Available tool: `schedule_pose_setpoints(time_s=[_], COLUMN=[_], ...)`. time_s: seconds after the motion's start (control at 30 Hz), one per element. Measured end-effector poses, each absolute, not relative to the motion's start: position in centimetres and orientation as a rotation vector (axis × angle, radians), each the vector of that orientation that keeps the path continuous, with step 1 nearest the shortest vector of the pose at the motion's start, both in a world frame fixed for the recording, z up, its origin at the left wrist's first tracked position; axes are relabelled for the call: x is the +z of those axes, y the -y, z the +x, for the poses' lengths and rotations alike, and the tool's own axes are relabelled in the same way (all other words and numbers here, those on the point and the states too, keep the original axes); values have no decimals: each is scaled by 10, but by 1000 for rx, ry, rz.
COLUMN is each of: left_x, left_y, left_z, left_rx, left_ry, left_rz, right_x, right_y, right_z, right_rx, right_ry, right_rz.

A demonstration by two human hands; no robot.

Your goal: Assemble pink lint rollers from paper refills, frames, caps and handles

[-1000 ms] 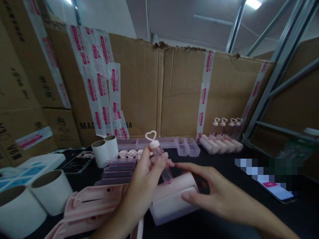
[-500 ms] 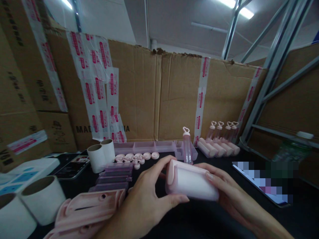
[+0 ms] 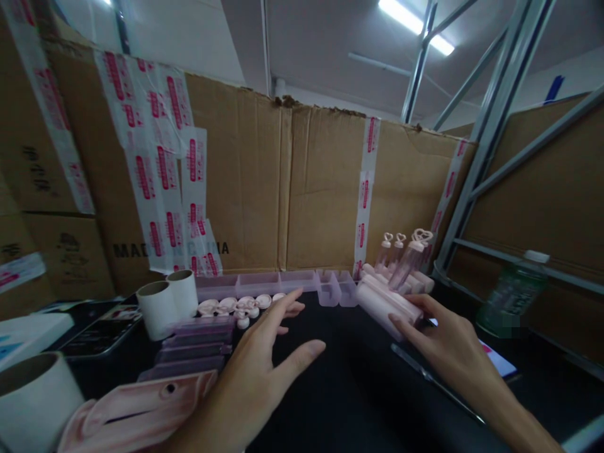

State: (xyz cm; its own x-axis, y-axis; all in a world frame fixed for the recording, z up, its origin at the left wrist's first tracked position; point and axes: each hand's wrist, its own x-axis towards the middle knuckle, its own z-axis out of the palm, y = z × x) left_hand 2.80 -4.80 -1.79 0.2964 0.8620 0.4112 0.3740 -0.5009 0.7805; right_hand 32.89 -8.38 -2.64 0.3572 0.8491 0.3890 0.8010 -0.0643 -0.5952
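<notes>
At the right, my right hand (image 3: 441, 336) has its thumb and fingers closed around a pale pink case (image 3: 387, 307) with a white roll inside. A clear pink tube with a heart-shaped loop (image 3: 409, 265) slants up behind that case, apparently joined to it. Similar pink cases (image 3: 422, 282) with heart-topped tubes stand close behind it. My left hand (image 3: 262, 365) hovers over the black table, empty, thumb and fingers apart. Left of it are clear purple plastic pieces (image 3: 189, 349), round pink parts (image 3: 227, 306) and a pink shell (image 3: 136, 409).
White cardboard-cored rolls (image 3: 158, 314) stand at the left, by a dark phone (image 3: 101, 330). A purple divided tray (image 3: 257, 283) lies along the cardboard wall (image 3: 245, 170). A thin metal tool (image 3: 436, 380) and a lit phone (image 3: 500, 362) lie near my right arm; a green bottle (image 3: 512, 296) stands beyond.
The pink case has moved from between both hands to the right, beside the similar cases. My left hand has let go of it and is spread. The view has turned rightward.
</notes>
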Motion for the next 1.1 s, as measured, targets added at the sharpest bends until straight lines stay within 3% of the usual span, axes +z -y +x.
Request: schedule_pose_setpoints(time_s=[0.13, 0.63, 0.9, 1.1], left_x=[-14, -8, -14, -10], left_y=[50, 57, 61, 66], left_z=[29, 28, 29, 29], left_rx=[1168, 1156, 1149, 1194], left_ry=[-1104, -1060, -1040, -1038], left_rz=[2056, 1982, 2028, 2036], right_x=[-41, -59, -53, -68], right_y=[62, 3, 2, -11], right_z=[351, 343, 341, 351], right_rx=[-320, -654, -81, -17], right_ry=[1620, 1834, 2015, 2052], right_rz=[-2037, -1996, -1896, -1664])
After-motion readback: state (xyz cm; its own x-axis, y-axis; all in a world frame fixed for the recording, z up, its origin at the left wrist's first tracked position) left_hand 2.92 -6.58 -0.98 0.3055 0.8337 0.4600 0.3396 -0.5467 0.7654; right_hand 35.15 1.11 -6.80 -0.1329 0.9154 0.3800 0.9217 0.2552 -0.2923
